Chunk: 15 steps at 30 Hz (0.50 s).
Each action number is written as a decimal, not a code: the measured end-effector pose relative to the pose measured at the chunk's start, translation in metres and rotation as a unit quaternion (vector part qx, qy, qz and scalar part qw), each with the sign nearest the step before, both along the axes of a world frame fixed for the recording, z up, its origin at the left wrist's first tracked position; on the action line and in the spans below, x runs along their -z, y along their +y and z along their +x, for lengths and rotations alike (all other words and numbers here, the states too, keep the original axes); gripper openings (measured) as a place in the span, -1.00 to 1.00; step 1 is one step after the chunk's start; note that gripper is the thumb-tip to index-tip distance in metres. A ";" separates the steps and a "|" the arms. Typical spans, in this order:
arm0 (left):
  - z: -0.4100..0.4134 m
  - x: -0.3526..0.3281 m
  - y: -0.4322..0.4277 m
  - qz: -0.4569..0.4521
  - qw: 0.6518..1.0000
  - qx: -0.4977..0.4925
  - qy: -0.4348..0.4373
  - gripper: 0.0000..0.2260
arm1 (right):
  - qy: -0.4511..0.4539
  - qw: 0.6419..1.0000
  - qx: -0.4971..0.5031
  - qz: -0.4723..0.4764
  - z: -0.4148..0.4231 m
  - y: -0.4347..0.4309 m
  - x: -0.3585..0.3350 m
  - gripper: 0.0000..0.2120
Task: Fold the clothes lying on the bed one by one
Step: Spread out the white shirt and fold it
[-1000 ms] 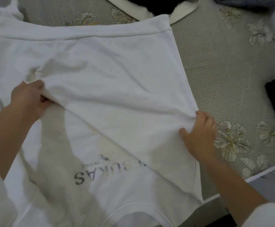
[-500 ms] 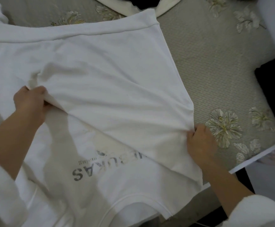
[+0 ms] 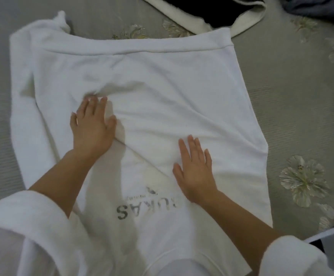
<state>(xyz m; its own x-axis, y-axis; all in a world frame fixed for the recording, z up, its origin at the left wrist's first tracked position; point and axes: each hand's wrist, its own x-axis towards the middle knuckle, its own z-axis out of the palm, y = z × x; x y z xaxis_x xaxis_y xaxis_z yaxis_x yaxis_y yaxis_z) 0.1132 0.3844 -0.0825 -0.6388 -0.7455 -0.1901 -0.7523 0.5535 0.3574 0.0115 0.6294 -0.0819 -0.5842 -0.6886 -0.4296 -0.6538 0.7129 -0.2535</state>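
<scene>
A white sweatshirt (image 3: pixel 162 80) of soft, thick knit lies spread across the middle of a bed (image 3: pixel 291 116) covered in grey ribbed fabric with pale embroidered flowers. Its banded hem faces the far edge, one side is folded diagonally over the chest, and grey printed letters read upside down near the neckline. The left grip (image 3: pixel 91 134), a bare hand, is fully open and presses flat on the fold. The right grip (image 3: pixel 195 172) does the same. A cream-edged dark garment (image 3: pixel 182 18) lies at the far edge.
</scene>
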 end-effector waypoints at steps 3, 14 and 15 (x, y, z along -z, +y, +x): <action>0.033 -0.016 -0.006 -0.074 0.991 -0.088 0.072 -0.55 | -0.021 0.994 -0.103 -0.015 0.023 -0.040 -0.003 -0.38; 0.138 -0.015 -0.052 0.252 0.819 -0.456 0.242 -0.60 | 0.016 0.964 -0.259 0.053 0.088 -0.138 0.017 -0.21; 0.137 -0.012 -0.047 0.245 0.835 -0.432 0.236 -0.70 | 0.021 0.961 -0.269 0.068 0.086 -0.140 0.014 -0.20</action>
